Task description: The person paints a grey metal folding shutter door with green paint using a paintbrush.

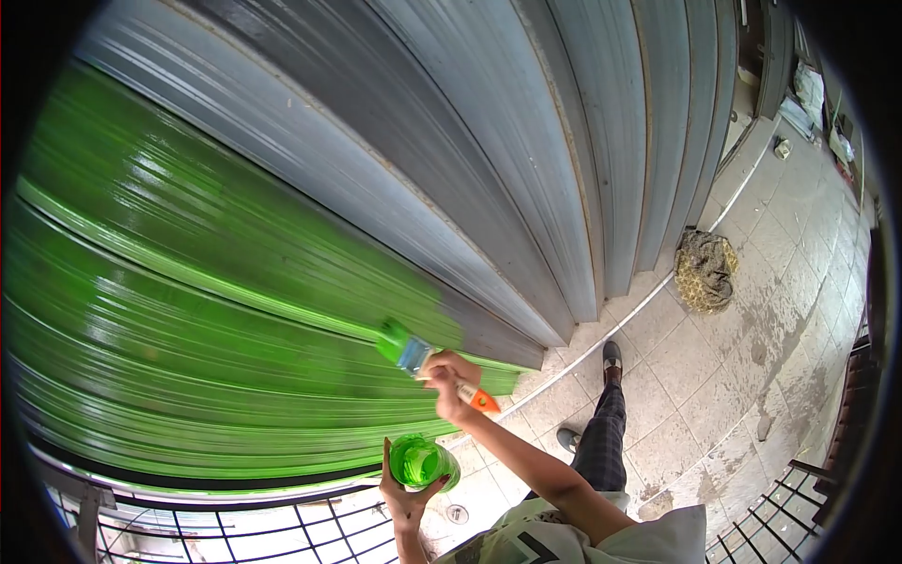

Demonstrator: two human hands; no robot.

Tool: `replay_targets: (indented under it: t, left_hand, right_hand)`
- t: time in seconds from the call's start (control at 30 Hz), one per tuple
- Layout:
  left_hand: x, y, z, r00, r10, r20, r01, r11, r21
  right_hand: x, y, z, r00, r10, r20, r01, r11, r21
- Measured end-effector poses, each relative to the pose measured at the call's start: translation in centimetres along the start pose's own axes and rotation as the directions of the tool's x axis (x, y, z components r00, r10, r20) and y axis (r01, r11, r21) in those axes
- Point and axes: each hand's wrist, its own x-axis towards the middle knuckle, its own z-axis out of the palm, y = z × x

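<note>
Cupping container (448,468) of green paint (425,464): left grip (406,501), loosely curled; right grip (450,383) clenched round brush (414,357).

Green paint (178,221) shone glossy over ridged metal panels (489,141). The cup (452,467) was smooth, probably plastic. The bundle (707,273) was rumpled cloth.

From my remote seat I see my right arm (524,449) reaching out from the lower right, its elbow only slightly bent. The right grip (450,378) is curled tightly closed, its finger edges a little blurred. My left forearm (408,543) rises from the bottom edge; its left grip (404,500) curves wide, thumb opposite the fingers. The two grips stand apart.
</note>
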Motion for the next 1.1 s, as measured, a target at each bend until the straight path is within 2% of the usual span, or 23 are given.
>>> replay_targets:
  t: [0.13, 0.2, 0.3, 0.37, 0.43, 0.5, 0.6, 0.63, 0.73, 0.8, 0.9, 1.0, 1.07, 1.1]
  left_hand:
    - [0.1, 0.2, 0.1, 0.999, 0.035, -0.002, -0.035, 0.999, 0.029]
    - [0.0, -0.4, -0.1, 0.999, 0.034, -0.002, -0.033, 0.999, 0.041]
    - [0.1, 0.6, 0.4, 1.000, 0.007, 0.007, -0.007, 0.999, 0.033]
    - [0.2, 0.5, 0.5, 1.000, -0.003, 0.012, 0.003, 0.998, 0.055]
    - [0.3, 0.6, 0.8, 1.000, -0.009, 0.026, 0.007, 0.998, 0.057]
    - [0.3, 0.5, 0.9, 0.999, 0.004, 0.041, -0.006, 0.999, 0.052]
    - [0.5, 0.9, 1.2, 0.999, 0.011, 0.051, -0.015, 0.997, 0.070]
    - [0.5, 1.1, 1.3, 0.998, 0.012, 0.055, -0.016, 0.997, 0.080]
    - [0.7, 0.9, 1.3, 0.997, 0.038, 0.074, -0.045, 0.995, 0.090]
    - [1.0, 0.7, 1.3, 0.997, 0.036, 0.068, -0.042, 0.995, 0.090]
    - [0.7, 1.1, 1.3, 0.997, 0.036, 0.072, -0.043, 0.994, 0.098]
    - [1.2, 1.1, 1.4, 0.996, 0.054, 0.075, -0.063, 0.990, 0.125]
    - [1.1, 1.1, 1.2, 0.996, 0.042, 0.081, -0.052, 0.991, 0.126]
    - [1.0, 1.2, 1.3, 0.996, 0.038, 0.082, -0.048, 0.992, 0.113]
  right_hand:
    - [-4.4, 8.0, -9.3, 0.951, 0.246, -0.188, -0.231, 0.968, 0.098]
    - [-6.5, 11.7, -14.2, 0.858, 0.403, -0.318, -0.419, 0.908, 0.017]
    - [-5.5, 13.3, -16.7, 0.787, 0.443, -0.430, -0.491, 0.871, 0.000]
    - [-3.3, 12.0, -14.1, 0.849, 0.446, -0.282, -0.407, 0.894, 0.189]
    - [-1.1, 8.8, -9.8, 0.941, 0.303, -0.151, -0.274, 0.944, 0.184]
    - [1.0, 4.0, -6.1, 0.972, 0.222, -0.076, -0.209, 0.966, 0.150]
    - [2.4, 2.5, -5.0, 0.962, 0.260, -0.078, -0.233, 0.938, 0.258]
    - [2.0, 4.3, -6.0, 0.960, 0.262, -0.098, -0.237, 0.948, 0.214]
    - [-2.1, 10.0, -10.8, 0.917, 0.365, -0.163, -0.324, 0.917, 0.231]
    - [-3.9, 11.3, -14.0, 0.873, 0.415, -0.255, -0.396, 0.910, 0.126]
    - [-5.4, 14.0, -18.2, 0.871, 0.299, -0.389, -0.435, 0.837, -0.331]
    - [-3.9, 13.8, -16.4, 0.828, 0.463, -0.316, -0.493, 0.870, -0.015]
    - [-0.3, 12.1, -11.8, 0.925, 0.312, -0.219, -0.320, 0.947, -0.003]
    - [2.0, 9.8, -9.4, 0.950, 0.280, -0.138, -0.263, 0.956, 0.132]
